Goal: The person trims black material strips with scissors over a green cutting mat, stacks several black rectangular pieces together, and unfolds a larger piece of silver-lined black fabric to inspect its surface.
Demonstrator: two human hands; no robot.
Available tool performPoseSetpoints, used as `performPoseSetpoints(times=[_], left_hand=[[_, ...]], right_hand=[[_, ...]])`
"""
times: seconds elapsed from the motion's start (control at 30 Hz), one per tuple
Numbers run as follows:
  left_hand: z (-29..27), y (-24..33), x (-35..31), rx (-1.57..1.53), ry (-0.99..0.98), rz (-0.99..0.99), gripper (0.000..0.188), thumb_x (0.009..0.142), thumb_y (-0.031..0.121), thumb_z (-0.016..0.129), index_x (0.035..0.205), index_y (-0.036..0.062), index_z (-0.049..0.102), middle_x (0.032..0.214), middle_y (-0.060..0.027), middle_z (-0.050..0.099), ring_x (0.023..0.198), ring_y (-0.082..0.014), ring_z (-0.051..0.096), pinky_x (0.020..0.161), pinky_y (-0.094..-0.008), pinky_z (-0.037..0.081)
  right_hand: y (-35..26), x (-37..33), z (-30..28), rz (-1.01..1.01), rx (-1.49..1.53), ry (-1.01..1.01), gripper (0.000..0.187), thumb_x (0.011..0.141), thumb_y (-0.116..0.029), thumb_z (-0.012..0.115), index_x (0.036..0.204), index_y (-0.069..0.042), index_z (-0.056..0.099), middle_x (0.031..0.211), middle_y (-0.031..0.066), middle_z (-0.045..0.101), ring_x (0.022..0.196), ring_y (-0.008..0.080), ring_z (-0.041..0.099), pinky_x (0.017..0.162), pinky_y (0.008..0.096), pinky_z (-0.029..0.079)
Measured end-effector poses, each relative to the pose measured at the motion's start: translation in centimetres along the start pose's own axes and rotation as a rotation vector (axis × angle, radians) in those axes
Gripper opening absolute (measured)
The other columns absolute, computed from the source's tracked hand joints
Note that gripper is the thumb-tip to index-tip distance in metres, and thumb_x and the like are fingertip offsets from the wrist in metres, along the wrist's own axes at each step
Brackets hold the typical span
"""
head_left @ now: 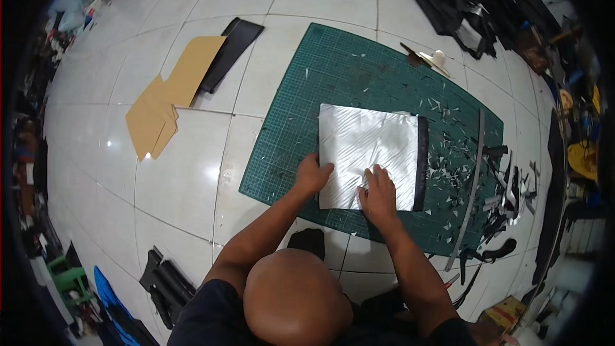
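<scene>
1. Head view: the white tiled floor (182, 176) carries a green cutting mat (346, 67).
2. A silver sheet (359, 144) lies by the mat's near edge.
3. The right hand (379, 193) rests on it, grip loose, fingers apart, holding nothing.
4. The left hand (312, 175) touches the sheet's left edge; whether its grip is closed, I cannot tell.
5. Small scraps (443, 161) litter the mat towards its right edge.

There is one green mat (346, 70). Near its lower edge are two hands of one person: one left hand (313, 174) and one right hand (379, 195). One silver sheet (365, 147) lies there also. Toward the right edge is one long grey strip (475, 186), with dozens of small scraps (442, 166), too many for exact counting. Beyond the left edge are at least three tan pieces (195, 67).
</scene>
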State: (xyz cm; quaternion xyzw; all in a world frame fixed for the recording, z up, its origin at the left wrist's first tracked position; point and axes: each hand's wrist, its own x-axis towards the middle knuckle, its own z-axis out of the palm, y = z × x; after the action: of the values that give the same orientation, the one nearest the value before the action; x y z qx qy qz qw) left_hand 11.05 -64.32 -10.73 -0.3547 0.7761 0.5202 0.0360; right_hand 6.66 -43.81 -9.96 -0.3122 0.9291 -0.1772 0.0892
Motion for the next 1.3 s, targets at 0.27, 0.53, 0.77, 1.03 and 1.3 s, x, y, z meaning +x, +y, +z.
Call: performPoseSetpoints(times=[0.27, 0.53, 0.77, 1.03, 1.3], left_hand=[[1.2, -0.5, -1.4, 0.165, 0.095, 0.123, 0.048, 0.075, 0.026, 0.063, 0.106, -0.0100, 0.056, 0.107, -0.0324, 0.055, 0.100, -0.0445, 0.055, 0.087, -0.0460, 0.046], [1.3, 2.0, -2.4, 0.155, 0.020, 0.084, 0.057, 0.075, 0.028, 0.065, 0.116, -0.0069, 0.047, 0.113, -0.0295, 0.049, 0.103, -0.0439, 0.052, 0.090, -0.0477, 0.043], [1.1, 1.3, -1.1, 0.058, 0.015, 0.122, 0.055, 0.072, 0.027, 0.067, 0.114, -0.0052, 0.052, 0.112, -0.0284, 0.050, 0.099, -0.0397, 0.053, 0.088, -0.0427, 0.044], [0.1, -0.6, 1.1, -0.105, -0.003, 0.160, 0.040, 0.076, 0.026, 0.066, 0.097, -0.0078, 0.062, 0.085, -0.0197, 0.067, 0.075, -0.0284, 0.065, 0.069, -0.0345, 0.049], [-0.7, 0.6, 0.6, -0.134, -0.071, 0.043, 0.039, 0.079, 0.029, 0.066, 0.093, -0.0077, 0.065, 0.082, -0.0178, 0.068, 0.073, -0.0213, 0.065, 0.065, -0.0334, 0.049]], right_hand=[[-0.7, -0.2, -0.4, -0.057, -0.004, 0.017, 0.050, 0.081, -0.015, 0.064, 0.124, 0.003, 0.048, 0.133, 0.0276, 0.041, 0.124, 0.0436, 0.039, 0.103, 0.0481, 0.032], [-0.7, 0.3, -1.0, -0.069, -0.021, 0.007, 0.047, 0.081, -0.014, 0.063, 0.121, 0.006, 0.049, 0.130, 0.0307, 0.042, 0.121, 0.0436, 0.042, 0.102, 0.0460, 0.035], [-0.7, 0.1, -0.7, -0.082, -0.030, 0.032, 0.046, 0.081, -0.015, 0.063, 0.121, 0.005, 0.051, 0.130, 0.0299, 0.043, 0.121, 0.0443, 0.041, 0.102, 0.0469, 0.034], [-0.2, 0.1, -0.7, -0.016, 0.019, -0.023, 0.050, 0.083, -0.021, 0.061, 0.126, 0.002, 0.047, 0.135, 0.0269, 0.039, 0.126, 0.0438, 0.036, 0.104, 0.0497, 0.029], [0.6, 0.3, -0.7, 0.004, 0.051, 0.007, 0.047, 0.083, -0.024, 0.061, 0.123, -0.001, 0.051, 0.133, 0.0222, 0.042, 0.124, 0.0390, 0.039, 0.100, 0.0472, 0.032]])
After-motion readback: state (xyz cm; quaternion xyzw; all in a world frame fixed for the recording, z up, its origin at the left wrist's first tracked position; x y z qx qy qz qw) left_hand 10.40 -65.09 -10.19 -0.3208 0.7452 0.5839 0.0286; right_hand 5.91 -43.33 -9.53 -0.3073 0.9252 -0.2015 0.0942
